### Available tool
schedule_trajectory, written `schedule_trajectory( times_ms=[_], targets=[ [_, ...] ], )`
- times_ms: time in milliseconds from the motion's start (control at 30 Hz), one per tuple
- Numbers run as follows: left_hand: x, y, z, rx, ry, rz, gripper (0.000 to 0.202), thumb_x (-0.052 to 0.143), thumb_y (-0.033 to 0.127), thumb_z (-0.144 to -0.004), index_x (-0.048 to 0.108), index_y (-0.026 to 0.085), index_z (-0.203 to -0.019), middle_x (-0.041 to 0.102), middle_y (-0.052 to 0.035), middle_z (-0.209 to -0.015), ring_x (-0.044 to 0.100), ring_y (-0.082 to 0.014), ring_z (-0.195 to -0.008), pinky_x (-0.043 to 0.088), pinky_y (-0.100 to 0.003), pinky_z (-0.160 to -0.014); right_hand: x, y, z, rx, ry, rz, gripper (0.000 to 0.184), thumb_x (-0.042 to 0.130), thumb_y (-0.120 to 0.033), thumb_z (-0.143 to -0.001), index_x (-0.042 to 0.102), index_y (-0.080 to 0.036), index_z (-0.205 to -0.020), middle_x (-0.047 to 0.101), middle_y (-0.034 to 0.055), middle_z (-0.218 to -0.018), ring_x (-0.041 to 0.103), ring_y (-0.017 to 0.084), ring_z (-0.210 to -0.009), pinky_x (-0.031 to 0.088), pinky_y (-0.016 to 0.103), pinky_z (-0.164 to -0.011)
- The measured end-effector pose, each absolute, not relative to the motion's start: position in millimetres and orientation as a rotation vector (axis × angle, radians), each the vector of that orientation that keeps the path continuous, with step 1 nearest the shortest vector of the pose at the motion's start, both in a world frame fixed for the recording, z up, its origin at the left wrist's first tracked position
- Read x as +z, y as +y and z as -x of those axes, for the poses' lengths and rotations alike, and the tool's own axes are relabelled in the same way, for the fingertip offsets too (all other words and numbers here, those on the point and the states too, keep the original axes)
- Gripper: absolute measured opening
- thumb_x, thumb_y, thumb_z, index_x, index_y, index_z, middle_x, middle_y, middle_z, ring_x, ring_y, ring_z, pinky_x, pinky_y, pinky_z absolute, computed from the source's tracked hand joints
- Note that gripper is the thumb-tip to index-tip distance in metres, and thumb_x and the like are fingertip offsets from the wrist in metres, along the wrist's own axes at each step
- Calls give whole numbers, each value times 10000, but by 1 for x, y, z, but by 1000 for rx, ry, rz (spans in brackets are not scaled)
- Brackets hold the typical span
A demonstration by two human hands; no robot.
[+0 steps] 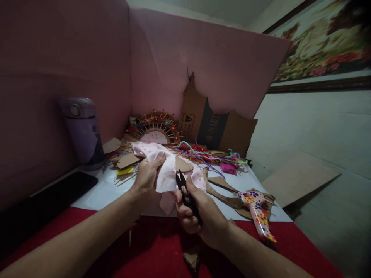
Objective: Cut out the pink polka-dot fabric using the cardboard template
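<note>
My left hand [148,172] is closed on a pale pink cloth [165,178] with small red prints, its thumb pressed on top. A piece of brown cardboard [183,165] shows against the cloth, just beyond the blades. In my right hand [199,212] is a pair of black thread snips [185,190], its fingers wrapped round the handles. The two pointed blades stand slightly apart, at the cloth's right edge beside the cardboard. Whether they touch the fabric I cannot tell. A scrap of the same cloth [168,203] hangs below my hands.
A purple bottle [82,133] and a dark phone [63,191] are at left. Behind stand a fan-shaped stick craft [158,122] and cut cardboard [199,119]. Colourful pipe cleaners [203,152] lie behind the cloth. A flower-patterned glue gun [259,214] rests at right on cardboard scraps.
</note>
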State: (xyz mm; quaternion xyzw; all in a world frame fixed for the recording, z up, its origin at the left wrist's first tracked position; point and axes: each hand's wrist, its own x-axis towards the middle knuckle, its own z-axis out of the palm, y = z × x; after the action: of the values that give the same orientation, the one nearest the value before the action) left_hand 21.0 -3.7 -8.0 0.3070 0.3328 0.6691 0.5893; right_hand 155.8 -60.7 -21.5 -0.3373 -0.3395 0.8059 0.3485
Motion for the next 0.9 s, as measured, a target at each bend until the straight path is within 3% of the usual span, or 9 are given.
schedule_trajectory(
  times_ms=[600,900],
  targets=[
    [-10,-17,-34,1651,857,-756,331,789,325,-555,559,149,-714,589,38,-531,512,-89,-397,425,-195,-393,-20,-59,-158,2285,-708,722,475,364,-616,-857,490,-177,-725,337,-85,-450,177,17,-325,87,126,-340],
    [-5,-26,-39,1586,872,-784,280,724,351,-642,513,173,-686,545,51,-443,471,-104,-316,381,-201,-307,-21,-62,-155,2231,-701,685,469,375,-598,-864,491,-168,-719,352,-80,-456,189,18,-320,79,135,-338]
  ],
)
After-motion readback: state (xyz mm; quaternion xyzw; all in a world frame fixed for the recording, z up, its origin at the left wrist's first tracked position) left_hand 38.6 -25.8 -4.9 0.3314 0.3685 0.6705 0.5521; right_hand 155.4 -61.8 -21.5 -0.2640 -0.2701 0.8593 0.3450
